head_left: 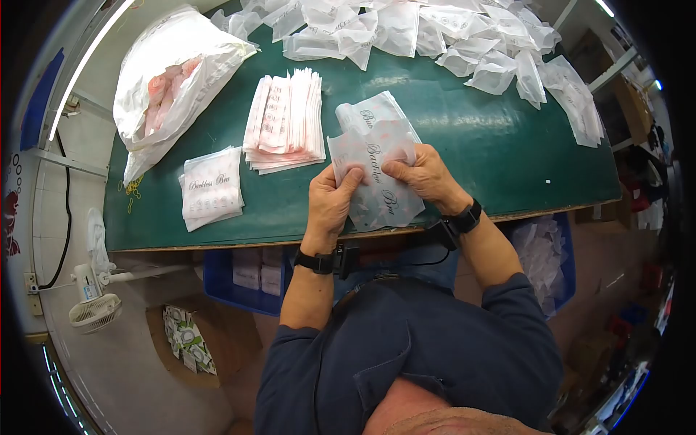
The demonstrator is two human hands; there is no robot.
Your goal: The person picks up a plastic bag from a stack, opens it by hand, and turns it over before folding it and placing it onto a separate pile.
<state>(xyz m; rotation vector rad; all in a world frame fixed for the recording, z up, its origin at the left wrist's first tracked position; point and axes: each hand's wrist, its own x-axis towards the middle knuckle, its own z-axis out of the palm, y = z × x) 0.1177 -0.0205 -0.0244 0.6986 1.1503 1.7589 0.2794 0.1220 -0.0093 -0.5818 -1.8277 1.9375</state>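
A frosted plastic bag [383, 199] printed "Backless Bra" is held at the table's front edge between both hands. My left hand [335, 199] pinches its left side, thumb on top. On the right side, my right hand [429, 177] grips it the same way, thumb pressed on the printed face. Behind the held bag, another printed bag [384, 106] shows at its upper edge. To the left lies a small pile of flat "Backless Bra" bags [210, 190]. A taller stack of pink-and-white printed packets [283, 123] stands just beyond my left hand.
Loose frosted bags [406, 29] are heaped along the far side of the green table [464, 123]. A large white sack [181, 43] with pink contents sits at the far left. Blue bins [239, 293] are below the front edge; a fan [96, 312] hangs at left.
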